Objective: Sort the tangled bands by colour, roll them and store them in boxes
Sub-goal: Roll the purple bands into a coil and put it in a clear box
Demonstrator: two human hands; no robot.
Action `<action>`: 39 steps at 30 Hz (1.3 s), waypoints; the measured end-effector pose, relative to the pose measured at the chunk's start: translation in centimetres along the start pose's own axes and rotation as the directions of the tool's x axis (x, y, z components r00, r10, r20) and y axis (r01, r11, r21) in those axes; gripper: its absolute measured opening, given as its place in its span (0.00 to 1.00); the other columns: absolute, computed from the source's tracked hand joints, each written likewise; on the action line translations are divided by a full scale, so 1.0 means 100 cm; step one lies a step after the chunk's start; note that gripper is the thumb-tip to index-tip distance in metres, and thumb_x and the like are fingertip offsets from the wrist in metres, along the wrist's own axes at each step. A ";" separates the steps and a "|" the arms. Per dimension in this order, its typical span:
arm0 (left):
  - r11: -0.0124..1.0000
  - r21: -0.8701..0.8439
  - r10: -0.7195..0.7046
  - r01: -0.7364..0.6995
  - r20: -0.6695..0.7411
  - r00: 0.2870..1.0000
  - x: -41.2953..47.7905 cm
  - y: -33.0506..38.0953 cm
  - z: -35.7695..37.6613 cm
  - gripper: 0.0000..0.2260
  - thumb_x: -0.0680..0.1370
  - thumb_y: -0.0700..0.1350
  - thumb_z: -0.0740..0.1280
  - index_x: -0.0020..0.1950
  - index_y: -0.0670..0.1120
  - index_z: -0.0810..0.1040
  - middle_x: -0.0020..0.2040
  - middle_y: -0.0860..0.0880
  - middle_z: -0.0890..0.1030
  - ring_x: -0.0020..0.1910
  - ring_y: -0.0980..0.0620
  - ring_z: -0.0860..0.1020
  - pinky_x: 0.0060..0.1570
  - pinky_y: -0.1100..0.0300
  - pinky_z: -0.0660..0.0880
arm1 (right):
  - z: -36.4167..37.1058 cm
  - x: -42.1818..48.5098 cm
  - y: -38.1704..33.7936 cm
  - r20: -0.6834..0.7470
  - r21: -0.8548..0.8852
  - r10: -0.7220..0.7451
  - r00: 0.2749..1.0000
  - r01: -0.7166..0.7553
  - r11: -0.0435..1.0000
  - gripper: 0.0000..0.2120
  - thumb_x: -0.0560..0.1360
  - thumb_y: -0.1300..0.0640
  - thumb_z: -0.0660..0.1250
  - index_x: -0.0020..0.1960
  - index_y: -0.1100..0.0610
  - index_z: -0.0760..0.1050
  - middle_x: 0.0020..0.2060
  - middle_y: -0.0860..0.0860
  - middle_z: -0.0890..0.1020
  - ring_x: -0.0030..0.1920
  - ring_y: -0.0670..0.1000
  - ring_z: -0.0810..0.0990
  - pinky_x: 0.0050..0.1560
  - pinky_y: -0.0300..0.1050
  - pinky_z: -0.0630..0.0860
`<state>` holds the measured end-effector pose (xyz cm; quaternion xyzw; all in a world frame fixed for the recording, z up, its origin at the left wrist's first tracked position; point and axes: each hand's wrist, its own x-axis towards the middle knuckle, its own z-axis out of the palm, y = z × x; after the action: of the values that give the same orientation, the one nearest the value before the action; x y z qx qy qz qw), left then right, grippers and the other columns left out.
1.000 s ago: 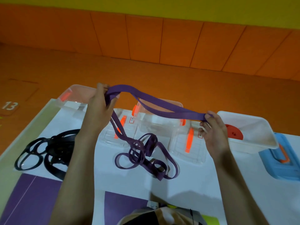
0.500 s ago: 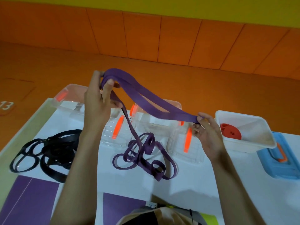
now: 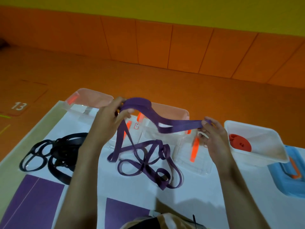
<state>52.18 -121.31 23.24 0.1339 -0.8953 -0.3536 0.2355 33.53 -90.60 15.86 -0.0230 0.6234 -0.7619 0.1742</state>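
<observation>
A purple band [image 3: 173, 125] stretches in the air between my two hands. My left hand [image 3: 107, 123] grips its looped left end above the table. My right hand [image 3: 212, 138] pinches its right end. More purple bands [image 3: 148, 162] hang from the left end and lie tangled on the white table [image 3: 206, 204]. A heap of black bands [image 3: 54, 151] lies at the left. A rolled red band [image 3: 240, 142] sits in a white box [image 3: 267, 139] at the right. Clear boxes with orange latches [image 3: 193, 151] stand behind the purple tangle.
A blue lid with an orange handle [image 3: 290, 176] lies at the right edge. Two more clear boxes [image 3: 92, 100] stand at the table's far edge. Purple patches [image 3: 33, 204] mark the table's near side. Orange floor lies beyond.
My left hand has come down and the stretched band sags lower. My right hand has stayed roughly in place. The tangle on the table has shifted a little.
</observation>
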 end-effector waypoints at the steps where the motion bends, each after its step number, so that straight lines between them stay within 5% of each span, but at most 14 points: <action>1: 0.997 0.071 -0.034 0.031 0.050 0.998 -0.006 -0.010 0.005 0.24 0.75 0.76 0.59 0.56 0.59 0.74 0.43 0.61 0.83 0.38 0.58 0.81 0.37 0.58 0.77 | -0.001 0.000 0.000 -0.013 -0.016 -0.003 1.000 0.002 1.000 0.14 0.78 0.50 0.75 0.63 0.49 0.80 0.54 0.52 0.87 0.53 0.52 0.86 0.54 0.47 0.80; 6: 0.947 0.310 -0.167 0.080 0.266 0.949 -0.034 -0.058 0.034 0.14 0.75 0.68 0.70 0.45 0.61 0.72 0.39 0.56 0.80 0.39 0.55 0.80 0.41 0.54 0.79 | -0.009 -0.003 0.003 -0.033 -0.076 0.012 0.999 -0.014 0.997 0.24 0.71 0.44 0.79 0.63 0.51 0.81 0.54 0.53 0.88 0.55 0.53 0.87 0.52 0.44 0.80; 11: 0.857 0.493 -0.351 0.151 0.345 0.870 -0.051 -0.086 0.077 0.09 0.79 0.55 0.74 0.54 0.54 0.80 0.47 0.54 0.80 0.49 0.48 0.81 0.48 0.52 0.78 | -0.022 -0.012 0.006 0.066 -0.079 0.014 0.998 -0.009 0.997 0.15 0.77 0.51 0.77 0.59 0.57 0.84 0.52 0.58 0.88 0.56 0.56 0.87 0.56 0.44 0.81; 18: 0.783 0.602 -0.509 0.154 0.480 0.714 -0.065 -0.071 0.123 0.28 0.78 0.38 0.71 0.75 0.54 0.69 0.64 0.50 0.76 0.64 0.46 0.79 0.59 0.53 0.79 | -0.018 -0.019 0.006 0.125 -0.052 0.076 0.989 -0.070 0.996 0.09 0.75 0.59 0.78 0.53 0.61 0.85 0.54 0.64 0.85 0.54 0.60 0.87 0.53 0.47 0.84; 20: 0.869 0.467 -0.414 0.165 0.503 0.759 -0.062 -0.047 0.138 0.31 0.78 0.39 0.70 0.78 0.58 0.66 0.68 0.52 0.75 0.67 0.47 0.77 0.62 0.50 0.79 | -0.016 -0.022 0.010 0.130 -0.056 0.094 0.987 -0.087 0.995 0.07 0.76 0.62 0.78 0.52 0.62 0.84 0.53 0.66 0.84 0.50 0.60 0.88 0.52 0.49 0.85; 22: 0.958 0.086 -0.279 0.275 0.514 0.811 -0.058 -0.010 0.153 0.31 0.79 0.50 0.74 0.78 0.64 0.66 0.72 0.60 0.73 0.70 0.55 0.75 0.66 0.55 0.77 | -0.014 -0.026 0.012 0.130 -0.048 0.133 0.983 -0.128 0.991 0.06 0.76 0.64 0.77 0.51 0.63 0.84 0.52 0.68 0.84 0.48 0.59 0.88 0.50 0.48 0.85; 25: 0.936 -0.243 -0.133 0.254 0.425 0.895 -0.058 0.047 0.177 0.29 0.76 0.60 0.76 0.74 0.67 0.70 0.70 0.68 0.75 0.71 0.64 0.73 0.63 0.70 0.74 | -0.011 -0.035 0.015 0.174 -0.053 0.172 0.970 -0.165 0.985 0.04 0.76 0.66 0.76 0.50 0.63 0.83 0.51 0.68 0.85 0.47 0.61 0.88 0.49 0.49 0.85; 30: 0.950 -0.264 -0.133 0.170 0.150 0.980 -0.074 0.069 0.191 0.14 0.78 0.47 0.77 0.61 0.59 0.81 0.53 0.62 0.85 0.55 0.56 0.84 0.53 0.61 0.80 | -0.018 -0.053 0.012 0.285 -0.037 0.231 0.930 -0.230 0.972 0.08 0.77 0.59 0.77 0.53 0.63 0.85 0.51 0.65 0.86 0.52 0.62 0.88 0.54 0.52 0.85; 35: 0.966 -0.227 -0.112 0.121 0.054 0.992 -0.097 0.078 0.182 0.15 0.75 0.49 0.80 0.57 0.56 0.79 0.51 0.63 0.84 0.51 0.60 0.84 0.50 0.61 0.82 | -0.024 -0.066 0.012 0.330 0.007 0.332 0.884 -0.354 0.935 0.09 0.75 0.57 0.78 0.55 0.57 0.87 0.52 0.59 0.88 0.50 0.56 0.88 0.51 0.42 0.83; 39: 0.967 -0.249 -0.091 0.060 -0.114 0.989 -0.107 0.091 0.175 0.10 0.77 0.50 0.78 0.55 0.57 0.81 0.53 0.66 0.84 0.50 0.57 0.85 0.52 0.62 0.81 | -0.019 -0.073 0.015 0.418 0.180 0.472 0.776 -0.580 0.794 0.15 0.69 0.52 0.84 0.48 0.54 0.80 0.48 0.56 0.87 0.45 0.52 0.85 0.53 0.45 0.79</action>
<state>51.65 -100.47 14.90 0.1595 -0.8227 -0.4610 0.2919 40.27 -86.87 15.32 0.0454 0.4400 -0.7496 0.4924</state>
